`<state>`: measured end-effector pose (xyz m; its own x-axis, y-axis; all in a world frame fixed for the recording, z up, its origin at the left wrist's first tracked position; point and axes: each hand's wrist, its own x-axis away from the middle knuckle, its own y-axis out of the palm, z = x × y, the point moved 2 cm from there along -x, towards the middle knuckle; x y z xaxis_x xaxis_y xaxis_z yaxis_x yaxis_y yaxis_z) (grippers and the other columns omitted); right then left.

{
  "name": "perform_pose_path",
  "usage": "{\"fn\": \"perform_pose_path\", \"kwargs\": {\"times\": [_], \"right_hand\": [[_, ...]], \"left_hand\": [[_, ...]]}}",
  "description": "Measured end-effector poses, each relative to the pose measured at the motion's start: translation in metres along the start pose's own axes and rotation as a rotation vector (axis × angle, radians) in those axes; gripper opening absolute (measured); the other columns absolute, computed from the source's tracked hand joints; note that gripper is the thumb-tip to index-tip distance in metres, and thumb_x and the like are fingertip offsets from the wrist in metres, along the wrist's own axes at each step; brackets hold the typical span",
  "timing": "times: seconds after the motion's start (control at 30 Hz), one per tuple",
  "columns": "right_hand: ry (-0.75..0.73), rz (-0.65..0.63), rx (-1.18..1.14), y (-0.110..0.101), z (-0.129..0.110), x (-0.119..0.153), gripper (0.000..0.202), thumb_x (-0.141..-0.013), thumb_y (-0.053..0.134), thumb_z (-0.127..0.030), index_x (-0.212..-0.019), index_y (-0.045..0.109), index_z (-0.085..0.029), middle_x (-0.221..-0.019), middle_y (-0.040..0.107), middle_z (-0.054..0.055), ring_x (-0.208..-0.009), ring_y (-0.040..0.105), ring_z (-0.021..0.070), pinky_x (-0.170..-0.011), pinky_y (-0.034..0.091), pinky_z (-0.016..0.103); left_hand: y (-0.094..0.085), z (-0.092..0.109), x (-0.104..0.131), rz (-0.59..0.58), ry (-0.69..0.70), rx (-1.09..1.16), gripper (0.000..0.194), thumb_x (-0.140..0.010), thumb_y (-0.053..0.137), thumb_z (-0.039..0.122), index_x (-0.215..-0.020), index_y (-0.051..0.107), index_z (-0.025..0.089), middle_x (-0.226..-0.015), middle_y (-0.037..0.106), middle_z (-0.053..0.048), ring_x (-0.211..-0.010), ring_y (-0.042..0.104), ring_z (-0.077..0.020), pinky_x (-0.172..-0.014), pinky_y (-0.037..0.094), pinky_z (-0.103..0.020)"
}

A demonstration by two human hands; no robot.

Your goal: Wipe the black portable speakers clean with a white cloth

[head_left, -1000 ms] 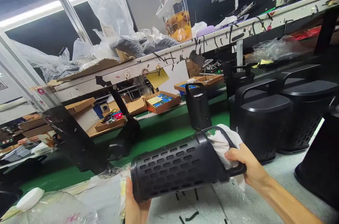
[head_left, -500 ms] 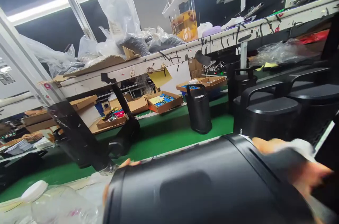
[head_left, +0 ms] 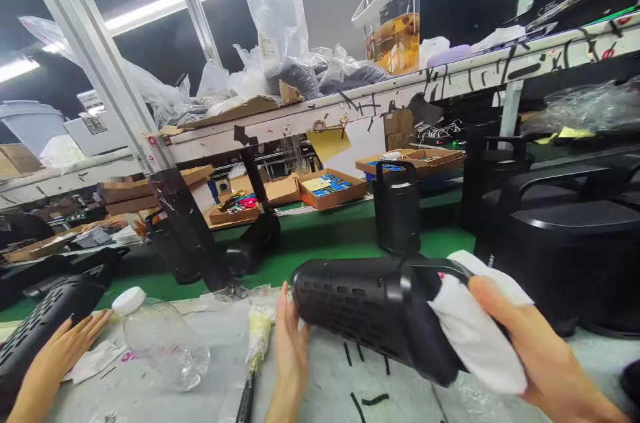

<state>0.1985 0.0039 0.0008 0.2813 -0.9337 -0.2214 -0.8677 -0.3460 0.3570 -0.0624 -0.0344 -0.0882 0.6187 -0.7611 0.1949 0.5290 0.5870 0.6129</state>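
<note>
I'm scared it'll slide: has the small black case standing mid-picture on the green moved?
No. The small black case stands right of the nearer box of blue parts, just as before; the whole view shifted.

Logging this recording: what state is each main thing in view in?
Held black unit: tilted onto its side
White cloth: bunched in the right hand
Left hand: open, fingers extended
Clear bottle: capped
Jar: partly filled
Cardboard box with blue items: open
Rear black unit: upright

Letters "URY" [head_left: 491, 261] on the large black handled unit [head_left: 560, 263]; label [head_left: 269, 50] on the plastic bag [head_left: 280, 6] illegible.
</note>
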Motion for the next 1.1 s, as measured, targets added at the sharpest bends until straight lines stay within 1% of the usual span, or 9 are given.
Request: {"fn": "perform_pose_path", "kwargs": {"times": [0.13,0.3,0.4,0.5,0.67,0.8,0.97,1.03,1.1], "right_hand": [[0.067,-0.067,0.074,0.039,0.009,-0.031,0.046,-0.081,0.056,-0.061,-0.061,0.046,-0.02,-0.041,0.034,-0.006,-0.031,0.029,0.0072,-0.029,0.021,0.021],[-0.221,-0.079,0.675,0.074,0.049,-0.097,0.055,-0.092,0.022,-0.065,-0.078,0.047,-0.019,-0.051,0.044,-0.003,-0.041,0.041,0.0112,-0.039,0.036,0.025],[-0.27,-0.198,0.89,0.082,0.086,-0.137,0.047,-0.093,0.036,-0.058,-0.085,0.054,-0.016,-0.066,0.056,0.002,-0.057,0.054,0.0141,-0.054,0.045,0.028],[-0.258,-0.411,1.136,0.083,0.123,-0.167,0.032,-0.092,0.052,-0.044,-0.099,0.059,-0.013,-0.087,0.062,0.005,-0.077,0.06,0.0156,-0.071,0.051,0.033],[-0.145,-0.693,1.341,0.081,0.16,-0.186,0.027,-0.09,0.06,-0.035,-0.107,0.06,-0.015,-0.106,0.062,0.006,-0.092,0.061,0.0182,-0.081,0.052,0.039],[-0.119,-0.675,1.248,0.082,0.151,-0.185,0.029,-0.091,0.058,-0.037,-0.11,0.06,-0.015,-0.111,0.061,0.007,-0.098,0.06,0.0197,-0.086,0.05,0.042],[-0.091,-0.448,0.97,0.055,0.101,-0.15,0.045,-0.097,0.035,-0.049,-0.113,0.06,-0.015,-0.114,0.062,0.01,-0.105,0.058,0.0222,-0.09,0.047,0.04],[-0.014,-0.397,0.869,0.033,0.077,-0.12,0.057,-0.095,0.029,-0.057,-0.099,0.064,-0.013,-0.099,0.067,0.009,-0.093,0.063,0.0222,-0.079,0.05,0.034],[0.089,-0.339,0.803,0.009,0.049,-0.088,0.06,-0.088,0.038,-0.065,-0.08,0.064,-0.012,-0.077,0.066,0.007,-0.072,0.063,0.0202,-0.06,0.049,0.028]], "left_hand": [[-0.006,0.003,-0.005,0.011,0.006,-0.014,0.044,-0.092,0.046,0.04,-0.135,0.047,0.028,-0.142,0.049,-0.008,-0.123,0.052,-0.023,-0.088,0.049,-0.035],[-0.007,0.003,-0.005,0.002,-0.044,-0.02,0.04,-0.092,0.048,0.034,-0.13,0.051,0.024,-0.137,0.052,-0.01,-0.106,0.059,-0.0199,-0.077,0.05,-0.029],[-0.004,0.005,-0.002,-0.002,-0.053,-0.011,0.04,-0.091,0.049,0.033,-0.129,0.052,0.023,-0.135,0.054,-0.01,-0.101,0.059,-0.018,-0.073,0.049,-0.027],[-0.001,0.009,0.0,-0.011,-0.05,0.002,0.037,-0.091,0.049,0.033,-0.127,0.053,0.022,-0.131,0.056,-0.01,-0.094,0.06,-0.0158,-0.071,0.049,-0.026],[0.0,0.01,0.003,-0.039,-0.06,0.01,0.035,-0.092,0.049,0.033,-0.124,0.055,0.021,-0.123,0.059,-0.01,-0.083,0.062,-0.0137,-0.066,0.048,-0.024],[0.0,0.008,0.002,-0.05,-0.073,0.002,0.035,-0.092,0.048,0.032,-0.124,0.055,0.02,-0.119,0.06,-0.01,-0.08,0.061,-0.0134,-0.064,0.048,-0.023],[0.0,0.007,0.006,-0.067,-0.092,-0.023,0.034,-0.092,0.047,0.031,-0.123,0.055,0.02,-0.118,0.06,-0.01,-0.076,0.062,-0.0124,-0.062,0.049,-0.023],[0.0,0.004,0.009,-0.086,-0.104,-0.021,0.033,-0.09,0.05,0.029,-0.12,0.058,0.02,-0.112,0.064,-0.01,-0.072,0.062,-0.0124,-0.061,0.05,-0.023],[0.0,-0.001,0.011,-0.128,-0.131,-0.01,0.034,-0.085,0.055,0.031,-0.117,0.061,0.019,-0.105,0.066,-0.01,-0.069,0.062,-0.0134,-0.06,0.05,-0.024]]}}
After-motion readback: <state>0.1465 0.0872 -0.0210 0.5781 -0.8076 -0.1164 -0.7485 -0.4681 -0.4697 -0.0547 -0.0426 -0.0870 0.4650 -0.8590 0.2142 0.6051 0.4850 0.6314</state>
